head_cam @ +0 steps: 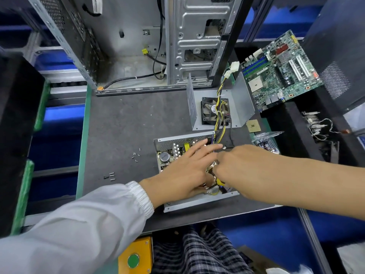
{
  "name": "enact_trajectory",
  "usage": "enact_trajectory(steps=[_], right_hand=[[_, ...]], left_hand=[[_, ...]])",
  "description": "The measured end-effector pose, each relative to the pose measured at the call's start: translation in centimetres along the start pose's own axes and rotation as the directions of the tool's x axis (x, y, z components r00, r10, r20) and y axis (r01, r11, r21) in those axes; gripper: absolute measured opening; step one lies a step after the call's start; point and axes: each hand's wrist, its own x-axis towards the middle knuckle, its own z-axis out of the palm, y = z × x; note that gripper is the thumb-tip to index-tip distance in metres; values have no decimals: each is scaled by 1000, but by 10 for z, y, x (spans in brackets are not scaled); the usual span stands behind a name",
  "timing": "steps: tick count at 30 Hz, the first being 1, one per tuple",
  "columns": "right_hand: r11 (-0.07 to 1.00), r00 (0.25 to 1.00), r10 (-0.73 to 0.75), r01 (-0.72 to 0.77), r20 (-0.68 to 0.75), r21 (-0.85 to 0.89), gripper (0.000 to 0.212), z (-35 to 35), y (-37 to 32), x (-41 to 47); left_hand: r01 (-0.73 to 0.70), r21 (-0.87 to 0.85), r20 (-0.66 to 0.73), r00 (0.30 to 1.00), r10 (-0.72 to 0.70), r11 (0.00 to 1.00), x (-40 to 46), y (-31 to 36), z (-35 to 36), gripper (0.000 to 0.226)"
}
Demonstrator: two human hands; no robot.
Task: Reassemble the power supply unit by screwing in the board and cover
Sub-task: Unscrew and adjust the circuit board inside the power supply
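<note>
The power supply tray [197, 202] — an open, shallow sheet-metal box with a perforated rear wall — lies on the dark bench [122, 123] and serves as the landmark. Its board [167, 157], carrying a round capacitor and finned heat sinks, sits inside the tray. The left hand [183, 171] lies flat over the board, fingers straight and spread, reaching toward the tray's far right corner. The right hand [237, 165] comes in from the tray's right side and rests over the board's near right part; its fingertips are hidden behind the left hand, so its grip cannot be determined.

Beyond the tray stands the cover [223, 107], a bent grey metal shell holding a black square fan [214, 111]. A yellow-and-black cable bundle [219, 117] runs from the tray across the fan. Left of the tray lie two small clusters of loose screws [136, 155] — the nearer cluster [109, 176] is darker. Far beyond the tray stands an empty computer case [138, 46]. A green motherboard [280, 70] lies beyond and to the tray's right.
</note>
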Motion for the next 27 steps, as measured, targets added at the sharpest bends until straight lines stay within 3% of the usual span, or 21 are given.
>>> enact_trajectory(steps=[1,4,7,9,11,14,17,21,27], right_hand=[[998,998,-61,61,3,-20,8,2,-1,-2],[998,998,-63,63,-8,1,44,-1,-8,-11],[993,999,14,-17,31,114,37,-6,-9,-11],[984,994,46,-62,99,167,22,-9,-9,-9],[976,977,79,-116,198,185,17,-9,-6,-7],[973,947,63,-129,315,193,26,-7,3,-6],[966,943,58,-136,329,220,40,-13,16,-14],[952,945,118,-196,306,237,45,-29,36,-30],[976,915,132,-188,382,112,46,-29,45,-46]], left_hand=[[-29,-37,-17,999,28,999,-2,-1,-2,18],[-17,-143,-114,993,1,990,-14,-6,-3,18],[41,-138,-176,982,-65,990,-23,-7,-8,26],[-77,-9,-145,987,74,997,-22,-4,-9,9],[-125,4,-105,987,125,992,-17,-2,-11,22],[-119,36,-77,990,121,992,-12,0,-12,28],[-188,206,-15,981,195,960,-13,-3,-11,15],[-292,317,39,955,296,902,-11,-3,-8,37],[-346,389,146,938,313,854,-6,0,-8,53]])
